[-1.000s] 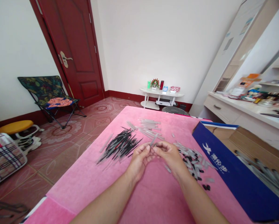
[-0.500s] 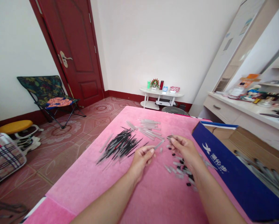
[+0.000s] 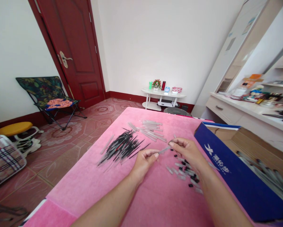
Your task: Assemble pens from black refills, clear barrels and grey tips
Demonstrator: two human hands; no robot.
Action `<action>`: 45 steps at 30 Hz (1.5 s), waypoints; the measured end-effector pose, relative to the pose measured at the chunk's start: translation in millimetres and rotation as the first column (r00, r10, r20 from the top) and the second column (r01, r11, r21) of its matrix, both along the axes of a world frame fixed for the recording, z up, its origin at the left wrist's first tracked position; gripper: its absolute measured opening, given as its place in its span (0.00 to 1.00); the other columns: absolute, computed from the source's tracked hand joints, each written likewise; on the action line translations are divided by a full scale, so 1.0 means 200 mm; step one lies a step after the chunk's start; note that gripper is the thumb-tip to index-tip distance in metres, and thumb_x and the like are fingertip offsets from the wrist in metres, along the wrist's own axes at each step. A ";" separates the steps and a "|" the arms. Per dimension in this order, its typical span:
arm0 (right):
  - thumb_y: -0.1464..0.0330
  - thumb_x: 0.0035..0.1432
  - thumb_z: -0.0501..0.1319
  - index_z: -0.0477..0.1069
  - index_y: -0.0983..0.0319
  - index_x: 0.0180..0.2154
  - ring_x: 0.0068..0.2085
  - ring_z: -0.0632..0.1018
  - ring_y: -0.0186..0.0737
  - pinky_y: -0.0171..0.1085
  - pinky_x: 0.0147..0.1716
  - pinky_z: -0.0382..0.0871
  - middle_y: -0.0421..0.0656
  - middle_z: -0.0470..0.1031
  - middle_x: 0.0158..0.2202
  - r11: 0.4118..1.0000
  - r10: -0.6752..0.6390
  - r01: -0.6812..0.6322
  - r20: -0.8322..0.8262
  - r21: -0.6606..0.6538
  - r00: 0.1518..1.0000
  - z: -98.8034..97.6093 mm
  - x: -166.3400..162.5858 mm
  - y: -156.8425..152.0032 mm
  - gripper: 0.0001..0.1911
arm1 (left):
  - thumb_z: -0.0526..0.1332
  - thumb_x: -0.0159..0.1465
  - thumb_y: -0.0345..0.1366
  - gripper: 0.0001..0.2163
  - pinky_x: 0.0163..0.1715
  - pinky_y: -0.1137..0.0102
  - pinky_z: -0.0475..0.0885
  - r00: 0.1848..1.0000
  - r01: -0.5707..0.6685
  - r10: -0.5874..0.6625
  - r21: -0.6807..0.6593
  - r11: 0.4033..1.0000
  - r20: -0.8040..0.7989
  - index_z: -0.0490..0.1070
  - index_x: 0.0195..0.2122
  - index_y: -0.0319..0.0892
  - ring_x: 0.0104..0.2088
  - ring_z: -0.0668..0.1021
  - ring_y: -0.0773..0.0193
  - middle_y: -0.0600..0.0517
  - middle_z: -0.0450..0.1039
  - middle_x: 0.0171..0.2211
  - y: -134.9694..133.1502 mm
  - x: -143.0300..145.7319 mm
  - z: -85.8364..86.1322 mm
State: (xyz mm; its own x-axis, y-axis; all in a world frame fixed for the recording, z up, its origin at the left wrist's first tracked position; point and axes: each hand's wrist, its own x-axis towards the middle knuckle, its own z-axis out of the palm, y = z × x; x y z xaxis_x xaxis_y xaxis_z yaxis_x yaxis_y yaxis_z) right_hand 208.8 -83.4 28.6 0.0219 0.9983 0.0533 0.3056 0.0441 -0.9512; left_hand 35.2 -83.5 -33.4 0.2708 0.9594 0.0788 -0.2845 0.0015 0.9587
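My left hand (image 3: 146, 160) is closed, thumb and fingers pinching one end of a translucent pen barrel (image 3: 164, 150). At the barrel's other end, the fingertips of my right hand (image 3: 182, 147) are pinched together; any small part between them is hidden. Left of my hands lies a heap of dark pen refills (image 3: 122, 146). Beyond them, more clear pen barrels (image 3: 151, 129) are spread in a loose row. Clear and black pen caps and plugs (image 3: 184, 170) lie scattered below my right hand, partly covered by my right forearm.
A pink cloth (image 3: 103, 195) covers the table. At its right side stands an open blue box (image 3: 228, 170) with several grey pens (image 3: 269, 173) in it. Further off are a folding chair (image 3: 49, 91), a low white stand (image 3: 162, 93) and a dresser (image 3: 245, 110).
My right hand has moved slightly left and down, so its fingertips now meet the barrel's end. The dark piece that showed at those fingertips is no longer visible. The barrel lies flatter.
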 end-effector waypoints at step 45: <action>0.61 0.47 0.62 0.68 0.63 0.41 0.31 0.74 0.35 0.32 0.29 0.66 0.45 0.74 0.34 0.987 0.111 -0.152 -0.497 -0.042 0.861 -0.11 -0.13 0.02 0.19 | 0.62 0.53 0.34 0.15 0.28 0.72 0.68 0.937 0.022 0.015 -0.102 0.995 0.349 0.69 0.42 0.35 0.27 0.75 0.67 0.45 0.74 0.31 0.01 0.02 -0.03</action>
